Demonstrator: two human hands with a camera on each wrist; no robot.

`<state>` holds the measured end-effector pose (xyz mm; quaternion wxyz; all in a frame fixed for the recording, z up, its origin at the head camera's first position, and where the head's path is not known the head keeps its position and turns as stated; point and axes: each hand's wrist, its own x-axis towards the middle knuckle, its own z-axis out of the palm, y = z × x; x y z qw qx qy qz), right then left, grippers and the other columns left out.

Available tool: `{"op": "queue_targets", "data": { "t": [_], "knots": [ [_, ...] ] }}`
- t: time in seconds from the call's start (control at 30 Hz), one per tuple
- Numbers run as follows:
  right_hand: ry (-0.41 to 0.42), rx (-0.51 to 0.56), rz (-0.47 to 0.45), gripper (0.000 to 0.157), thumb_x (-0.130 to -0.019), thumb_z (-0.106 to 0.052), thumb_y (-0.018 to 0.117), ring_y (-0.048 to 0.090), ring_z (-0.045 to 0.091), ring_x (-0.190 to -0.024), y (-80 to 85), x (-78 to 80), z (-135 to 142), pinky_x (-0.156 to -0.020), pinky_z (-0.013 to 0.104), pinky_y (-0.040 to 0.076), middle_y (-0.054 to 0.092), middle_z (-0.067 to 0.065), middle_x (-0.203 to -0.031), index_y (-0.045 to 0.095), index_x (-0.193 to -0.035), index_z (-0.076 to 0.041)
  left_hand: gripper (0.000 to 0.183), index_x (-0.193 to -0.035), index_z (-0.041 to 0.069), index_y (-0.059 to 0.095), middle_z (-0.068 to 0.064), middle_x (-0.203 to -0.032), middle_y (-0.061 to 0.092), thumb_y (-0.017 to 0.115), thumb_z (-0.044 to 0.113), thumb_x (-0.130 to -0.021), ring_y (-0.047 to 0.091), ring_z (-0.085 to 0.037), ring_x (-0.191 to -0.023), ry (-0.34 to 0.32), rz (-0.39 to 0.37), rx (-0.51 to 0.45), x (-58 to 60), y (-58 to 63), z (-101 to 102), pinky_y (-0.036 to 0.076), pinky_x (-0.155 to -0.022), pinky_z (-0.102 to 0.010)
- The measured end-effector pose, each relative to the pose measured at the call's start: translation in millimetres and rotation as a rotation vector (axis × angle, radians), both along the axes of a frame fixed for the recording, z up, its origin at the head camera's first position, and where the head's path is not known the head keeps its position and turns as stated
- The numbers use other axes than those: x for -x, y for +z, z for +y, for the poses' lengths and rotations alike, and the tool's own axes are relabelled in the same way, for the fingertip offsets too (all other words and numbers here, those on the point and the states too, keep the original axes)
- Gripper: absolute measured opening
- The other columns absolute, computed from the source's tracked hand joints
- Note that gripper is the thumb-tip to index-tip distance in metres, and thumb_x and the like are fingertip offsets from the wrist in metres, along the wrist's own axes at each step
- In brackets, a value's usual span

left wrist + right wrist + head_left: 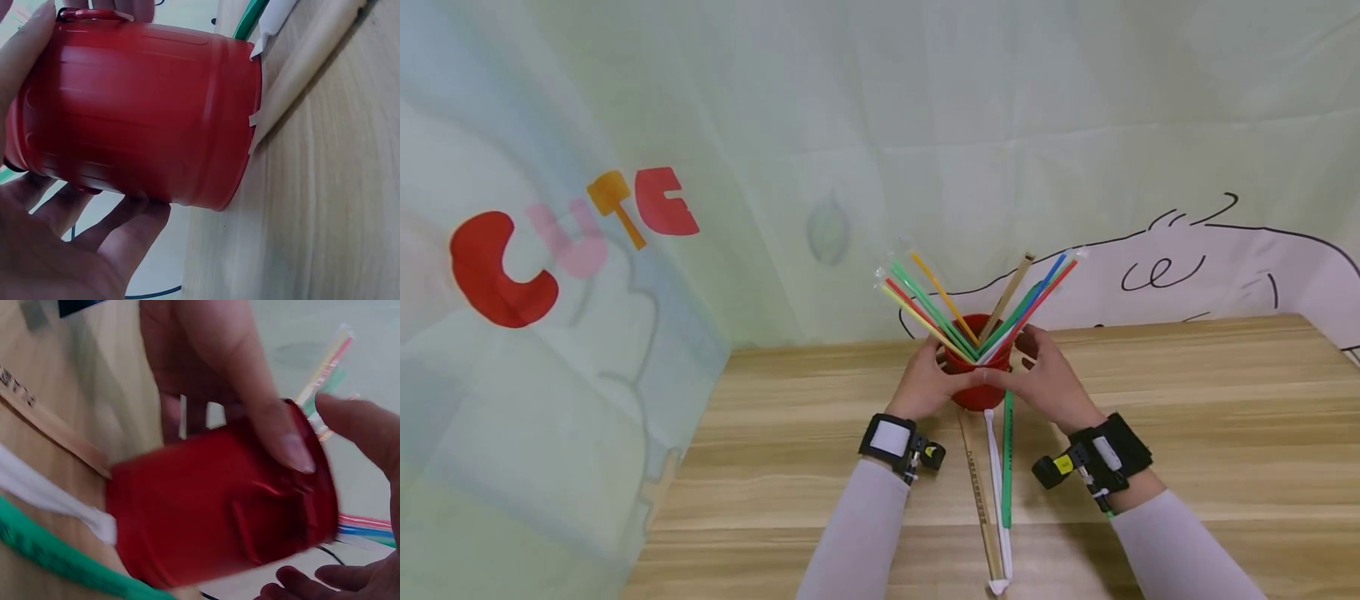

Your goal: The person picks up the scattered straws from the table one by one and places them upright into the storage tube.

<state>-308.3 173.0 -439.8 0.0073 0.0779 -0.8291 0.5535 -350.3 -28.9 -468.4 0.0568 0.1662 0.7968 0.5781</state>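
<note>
A small red bucket (976,398) stands on the table with a fan of wrapped drinking straws (942,321) leaning out to both sides. My left hand (922,380) grips the bucket, its thumb along the front near the rim and fingers round the side. Around the other side of the rim is my right hand (1051,382). In the right wrist view, its thumb and fingers (359,578) are spread beside the rim, with a gap to the bucket. A brown-wrapped straw (977,492), a white one (996,475) and a green one (1007,467) lie at the bucket's foot.
The wood-grain table (790,467) meets a pale printed curtain (820,158) at the back and left. Coloured letters (505,287) mark the left part of the curtain. Each wrist wears a black strap with a camera (891,439).
</note>
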Motion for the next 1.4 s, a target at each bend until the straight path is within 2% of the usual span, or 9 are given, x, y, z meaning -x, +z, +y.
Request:
{"op": "queue_targets", "data": {
  "t": [0.1,0.2,0.3,0.53,0.73,0.87,1.17,1.27,1.4],
  "knots": [
    [0.042,0.068,0.000,0.090,-0.088,-0.033,0.083,0.041,0.041,-0.144,-8.9,3.3,-9.7,-0.117,0.064,0.039,0.044,0.020,-0.154,0.031,-0.156,-0.006,0.079,-0.154,0.021,0.042,-0.009,-0.153,0.052,0.085,0.029,-0.088,0.053,-0.033,-0.139,0.007,0.021,0.029,0.9,-0.8,-1.6,0.051,-0.111,-0.048],
    [0.034,0.100,-0.008,0.094,-0.087,-0.032,0.085,0.046,0.040,-0.141,-13.0,4.8,-16.9,-0.111,0.061,0.047,0.043,0.019,-0.154,0.027,-0.157,-0.008,0.076,-0.153,0.019,0.043,-0.012,-0.154,0.050,0.084,0.022,-0.088,0.052,-0.036,-0.141,0.010,0.039,0.044,1.8,-1.4,-2.3,0.049,-0.113,-0.050],
    [0.008,0.092,0.024,0.095,-0.085,-0.033,0.086,0.050,0.039,-0.139,-13.8,7.6,-22.3,-0.110,0.059,0.049,0.045,0.018,-0.153,0.027,-0.156,-0.009,0.074,-0.151,0.018,0.045,-0.012,-0.154,0.050,0.082,0.017,-0.088,0.052,-0.037,-0.141,0.011,0.038,0.047,2.5,-1.4,-2.9,0.050,-0.112,-0.049],
    [-0.047,0.074,0.109,0.090,-0.081,-0.031,0.090,0.054,0.037,-0.134,-15.6,12.5,-28.5,-0.109,0.059,0.049,0.053,0.016,-0.145,0.038,-0.150,-0.006,0.075,-0.151,0.016,0.044,-0.014,-0.154,0.050,0.081,0.011,-0.085,0.053,-0.037,-0.140,0.010,0.015,0.045,2.7,-3.0,-0.6,0.051,-0.109,-0.048],
    [-0.058,0.074,0.139,0.090,-0.077,-0.029,0.093,0.053,0.033,-0.134,-18.9,16.2,-28.8,-0.109,0.056,0.049,0.054,0.012,-0.144,0.042,-0.149,-0.010,0.078,-0.152,0.018,0.042,-0.015,-0.156,0.048,0.082,0.014,-0.086,0.053,-0.038,-0.140,0.008,0.004,0.057,2.8,-5.7,0.8,0.051,-0.111,-0.048],
    [-0.059,0.049,0.133,0.090,-0.077,-0.033,0.093,0.053,0.031,-0.133,-19.6,19.7,-28.6,-0.106,0.054,0.051,0.054,0.011,-0.143,0.042,-0.149,-0.013,0.080,-0.154,0.021,0.039,-0.014,-0.156,0.048,0.082,0.014,-0.086,0.052,-0.035,-0.141,0.011,0.002,0.072,3.6,-4.9,0.2,0.050,-0.111,-0.047],
    [-0.055,0.031,0.132,0.090,-0.078,-0.032,0.092,0.053,0.032,-0.131,-17.7,21.6,-27.0,-0.107,0.054,0.050,0.054,0.013,-0.143,0.042,-0.149,-0.009,0.088,-0.159,0.022,0.029,-0.011,-0.158,0.045,0.081,0.013,-0.088,0.049,-0.027,-0.143,-0.018,0.026,0.071,0.6,-0.8,2.0,0.049,-0.113,-0.044],
    [-0.049,0.038,0.115,0.088,-0.078,-0.031,0.092,0.055,0.031,-0.128,-16.0,21.1,-28.0,-0.106,0.053,0.051,0.055,0.011,-0.141,0.042,-0.148,-0.011,0.093,-0.161,0.021,0.024,-0.011,-0.160,0.040,0.083,0.019,-0.088,0.045,-0.026,-0.146,0.000,0.067,0.114,-4.0,2.5,-0.1,0.044,-0.117,-0.047],
    [-0.053,0.048,0.099,0.088,-0.079,-0.031,0.091,0.055,0.030,-0.128,-14.6,19.9,-26.9,-0.107,0.053,0.050,0.055,0.010,-0.141,0.041,-0.148,-0.013,0.106,-0.165,0.015,0.014,-0.015,-0.166,0.030,0.084,0.032,-0.087,0.037,-0.030,-0.151,0.064,0.103,0.234,-16.2,13.8,-2.8,0.037,-0.121,-0.052]
  ]
}}
